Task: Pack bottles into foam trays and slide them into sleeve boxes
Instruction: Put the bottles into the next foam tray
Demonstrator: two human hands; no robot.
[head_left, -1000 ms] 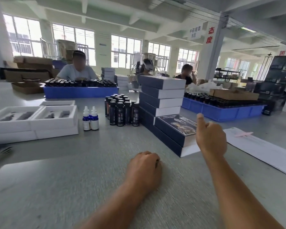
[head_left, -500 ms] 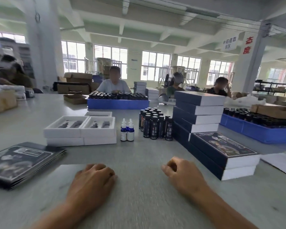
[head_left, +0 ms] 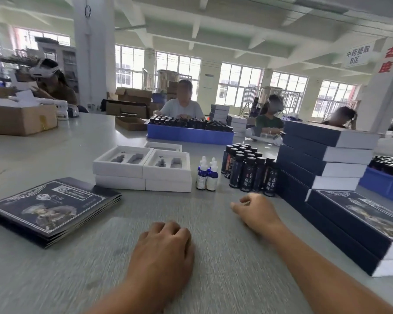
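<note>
Two white foam trays (head_left: 143,165) with grey bottle-shaped cut-outs sit side by side on stacked white boxes. Right of them stand two small blue dropper bottles (head_left: 206,175) and a cluster of several dark labelled bottles (head_left: 247,169). A flat pile of dark printed sleeves (head_left: 52,207) lies at the left. Stacked dark sleeve boxes (head_left: 327,164) rise at the right. My left hand (head_left: 162,248) rests knuckles-up on the grey table, fingers curled, holding nothing. My right hand (head_left: 255,213) lies near the dark bottles, fingers loosely curled and empty.
A blue bin (head_left: 190,134) full of dark bottles stands at the far side, another blue bin (head_left: 386,180) at the right. A cardboard box (head_left: 21,118) sits far left. Several people work at the table's far side.
The view has swung left, bringing the sleeve pile into sight. My right hand came down from a raised thumb to the table and has shifted toward the dark bottles.
</note>
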